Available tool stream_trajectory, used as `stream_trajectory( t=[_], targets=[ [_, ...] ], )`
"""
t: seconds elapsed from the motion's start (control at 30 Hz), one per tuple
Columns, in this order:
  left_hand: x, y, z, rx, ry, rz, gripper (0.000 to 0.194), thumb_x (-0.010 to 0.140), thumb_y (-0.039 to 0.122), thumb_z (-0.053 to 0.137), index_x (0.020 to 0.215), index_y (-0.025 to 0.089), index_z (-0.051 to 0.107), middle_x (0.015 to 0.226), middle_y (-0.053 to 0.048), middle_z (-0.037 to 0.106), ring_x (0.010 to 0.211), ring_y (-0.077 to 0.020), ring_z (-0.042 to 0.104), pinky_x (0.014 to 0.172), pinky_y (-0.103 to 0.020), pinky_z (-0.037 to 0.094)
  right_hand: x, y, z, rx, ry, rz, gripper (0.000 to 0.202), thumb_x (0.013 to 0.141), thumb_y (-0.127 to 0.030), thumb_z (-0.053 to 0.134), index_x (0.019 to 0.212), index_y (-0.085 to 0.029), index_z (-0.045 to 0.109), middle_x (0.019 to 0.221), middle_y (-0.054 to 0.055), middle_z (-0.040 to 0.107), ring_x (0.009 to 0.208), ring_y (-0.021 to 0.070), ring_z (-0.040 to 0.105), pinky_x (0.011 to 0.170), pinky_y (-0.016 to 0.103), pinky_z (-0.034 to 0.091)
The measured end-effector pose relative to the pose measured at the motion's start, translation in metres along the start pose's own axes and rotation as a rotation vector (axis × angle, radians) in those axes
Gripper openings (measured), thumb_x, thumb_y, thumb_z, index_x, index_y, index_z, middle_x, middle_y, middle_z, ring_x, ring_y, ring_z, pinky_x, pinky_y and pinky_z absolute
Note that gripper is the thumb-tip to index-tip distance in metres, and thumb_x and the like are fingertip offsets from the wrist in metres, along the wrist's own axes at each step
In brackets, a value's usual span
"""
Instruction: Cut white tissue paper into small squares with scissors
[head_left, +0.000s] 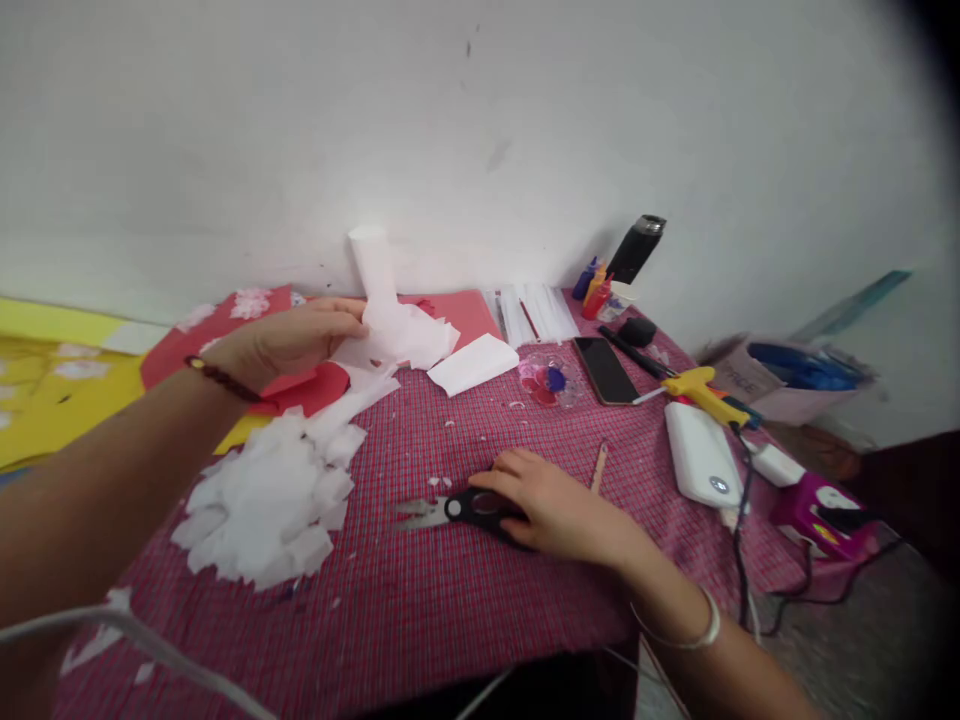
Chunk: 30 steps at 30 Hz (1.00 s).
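Note:
My left hand (311,340) reaches to the back of the table, its fingers pressed together at the edge of thin white tissue paper (409,335). A white roll (373,262) leans on the wall just behind that paper. On the checked cloth, my right hand (536,500) curls round the black handles of scissors (435,512), whose blades point left and look slightly apart. Between the two arms spreads a heap of cut white paper pieces (262,500). A folded white sheet (474,364) lies right of the tissue.
Behind the right hand are a phone (606,370), a paint palette (551,380), paint bottles (598,295) and a black flask (636,248). A yellow glue gun (706,395), white power bank (703,455) and cables lie right. Red (172,355) and yellow sheets (90,400) are left.

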<state>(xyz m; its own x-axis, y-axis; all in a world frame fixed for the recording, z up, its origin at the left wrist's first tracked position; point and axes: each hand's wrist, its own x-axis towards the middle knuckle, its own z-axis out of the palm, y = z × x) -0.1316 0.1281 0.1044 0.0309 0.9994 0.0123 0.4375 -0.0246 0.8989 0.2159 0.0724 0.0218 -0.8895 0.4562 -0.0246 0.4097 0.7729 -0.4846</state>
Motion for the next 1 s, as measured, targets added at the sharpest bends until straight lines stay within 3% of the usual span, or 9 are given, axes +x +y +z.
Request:
stream_trajectory(
  t=[0.1, 0.23, 0.27, 0.4, 0.47, 0.57, 0.7, 0.83, 1.0],
  targets=[
    [-0.029, 0.021, 0.015, -0.154, -0.241, -0.134, 0.027, 0.066, 0.025, 0.058, 0.087, 0.016, 0.072, 0.079, -0.009, 0.072, 0.075, -0.0263, 0.067, 0.071, -0.042, 0.056, -0.012, 0.010, -0.008, 0.012, 0.075, -0.005, 0.047, 0.081, -0.015, 0.065, 0.128, -0.021, 0.060, 0.116, 0.010, 0.062, 0.106, 0.0237, 0.058, 0.095, 0.042, 0.047],
    [-0.059, 0.048, 0.050, -0.101, -0.237, -0.315, 0.021, 0.064, 0.022, 0.063, 0.081, 0.017, 0.072, 0.072, -0.010, 0.071, 0.072, -0.0299, 0.069, 0.067, -0.045, 0.057, -0.005, 0.016, -0.020, 0.325, 0.595, 0.053, 0.039, 0.091, -0.032, 0.060, 0.127, -0.020, 0.057, 0.124, 0.013, 0.062, 0.116, 0.0251, 0.058, 0.102, 0.046, 0.044],
    [-0.064, 0.054, 0.060, -0.105, -0.252, -0.324, 0.019, 0.062, 0.021, 0.065, 0.080, 0.018, 0.073, 0.072, -0.010, 0.071, 0.071, -0.0304, 0.069, 0.066, -0.045, 0.057, 0.000, 0.015, -0.023, 0.446, 0.626, 0.036, 0.046, 0.089, -0.038, 0.063, 0.130, -0.019, 0.054, 0.128, 0.014, 0.060, 0.119, 0.0256, 0.057, 0.103, 0.047, 0.044],
    [-0.076, 0.061, 0.092, -0.123, -0.415, -0.315, 0.007, 0.062, 0.024, 0.071, 0.067, 0.020, 0.068, 0.064, -0.006, 0.065, 0.057, -0.0234, 0.064, 0.055, -0.038, 0.054, 0.025, 0.007, -0.023, 0.985, 0.122, -0.095, 0.058, 0.074, -0.049, 0.076, 0.117, -0.014, 0.062, 0.115, 0.012, 0.068, 0.102, 0.0225, 0.065, 0.088, 0.038, 0.054],
    [-0.081, 0.053, 0.098, -0.131, -0.345, -0.331, 0.011, 0.068, 0.030, 0.070, 0.065, 0.021, 0.064, 0.062, -0.004, 0.063, 0.050, -0.0182, 0.058, 0.048, -0.032, 0.050, 0.032, 0.005, -0.016, 1.185, 0.026, -0.006, 0.051, 0.069, -0.047, 0.080, 0.104, -0.013, 0.066, 0.096, 0.007, 0.072, 0.082, 0.0170, 0.067, 0.074, 0.030, 0.056],
    [-0.091, 0.027, 0.097, -0.305, -0.126, -0.374, 0.029, 0.080, 0.048, 0.060, 0.074, 0.021, 0.067, 0.071, -0.006, 0.069, 0.052, -0.0177, 0.060, 0.046, -0.030, 0.048, 0.037, 0.009, -0.005, 1.371, 0.211, 0.141, 0.044, 0.062, -0.040, 0.085, 0.092, -0.013, 0.066, 0.082, 0.002, 0.072, 0.065, 0.0118, 0.064, 0.061, 0.023, 0.053],
    [-0.105, -0.008, 0.105, -0.565, -0.021, -0.337, 0.061, 0.080, 0.074, 0.048, 0.082, 0.017, 0.071, 0.074, -0.012, 0.073, 0.062, -0.0227, 0.067, 0.056, -0.035, 0.055, 0.039, 0.020, 0.001, 1.394, 0.365, 0.191, 0.036, 0.065, -0.031, 0.082, 0.091, -0.014, 0.066, 0.081, 0.002, 0.072, 0.064, 0.0118, 0.063, 0.060, 0.023, 0.050],
    [-0.107, -0.023, 0.137, -0.586, 0.082, -0.249, 0.038, 0.066, 0.046, 0.081, 0.091, 0.019, 0.075, 0.087, -0.009, 0.077, 0.073, -0.0221, 0.071, 0.057, -0.029, 0.054, 0.038, 0.029, 0.000, 1.262, 0.392, 0.208, 0.027, 0.071, -0.029, 0.075, 0.091, -0.013, 0.065, 0.080, 0.002, 0.069, 0.064, 0.0122, 0.060, 0.060, 0.024, 0.048],
    [-0.106, -0.030, 0.159, -0.635, 0.291, -0.162, 0.039, 0.060, 0.031, 0.089, 0.094, 0.018, 0.076, 0.096, -0.006, 0.078, 0.084, -0.0210, 0.071, 0.078, -0.032, 0.057, 0.034, 0.040, -0.004, 1.113, 0.381, 0.161, 0.024, 0.075, -0.033, 0.071, 0.086, -0.013, 0.063, 0.073, -0.001, 0.063, 0.061, 0.0106, 0.054, 0.056, 0.022, 0.041]
  ],
)
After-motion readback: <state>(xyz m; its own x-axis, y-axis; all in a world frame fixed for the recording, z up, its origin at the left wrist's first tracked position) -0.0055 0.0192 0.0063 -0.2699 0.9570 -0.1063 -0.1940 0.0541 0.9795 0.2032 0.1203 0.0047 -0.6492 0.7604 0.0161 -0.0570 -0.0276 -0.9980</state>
